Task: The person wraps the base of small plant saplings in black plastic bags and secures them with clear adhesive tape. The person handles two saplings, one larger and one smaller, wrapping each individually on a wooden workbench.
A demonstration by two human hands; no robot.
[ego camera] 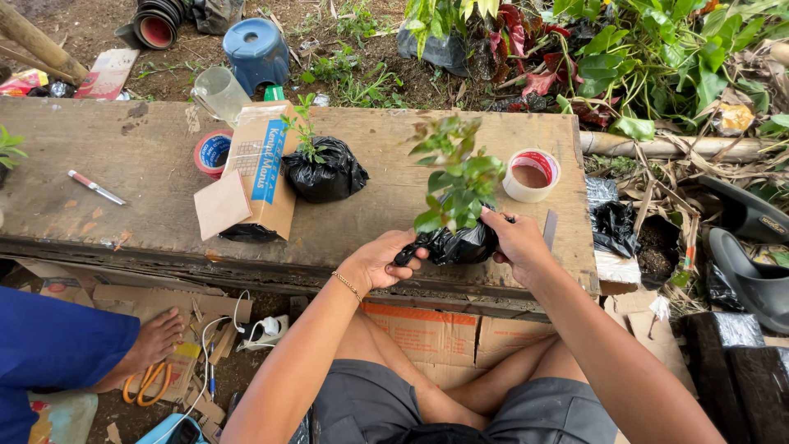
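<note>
Our knees sit below the wooden bench (148, 164), and at its near edge we grip the black-bagged seedling (457, 238) (stem upright): left hand (384, 259) closed on the bag's left side, right hand (518, 242) closed on its right, both equally near. Behind it rests a tape roll (531, 174).

head cam | looks steeply down | close over wooden bench (148, 164) | single view
</note>
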